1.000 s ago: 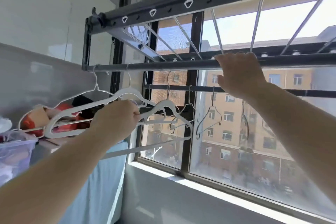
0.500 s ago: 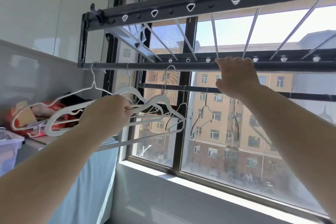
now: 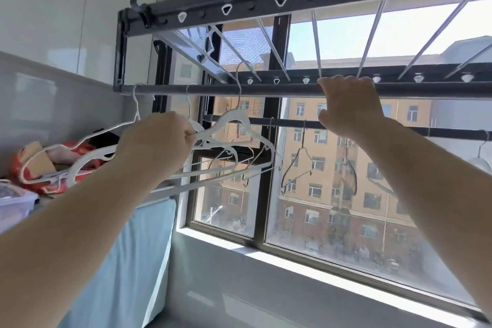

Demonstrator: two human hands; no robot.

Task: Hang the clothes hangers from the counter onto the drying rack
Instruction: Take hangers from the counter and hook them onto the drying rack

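Your left fingers (image 3: 186,132) are curled tight round a bunch of white hangers (image 3: 234,121), and your left hand (image 3: 159,141) clamps them together just under their necks. The hangers fan out to both sides of your fist, tilted, with their bottom bars slanting down to the left. Three wire hooks rise from the bunch. The two on the left loop over the front rail (image 3: 226,90) of the drying rack (image 3: 266,1). The third stands higher, its crown above the rail, and you cannot tell whether it has caught.

Your right fingers (image 3: 343,83) wrap over the same rail, well to the right of the hooks, and your right hand (image 3: 348,108) grips it from the front.

Behind the rail, a dark rod (image 3: 292,123) carries several dark wire hangers (image 3: 296,165) against the window (image 3: 269,194). Low on the left lies a red bag (image 3: 18,168), and a blue cloth (image 3: 138,247) hangs below your left forearm.
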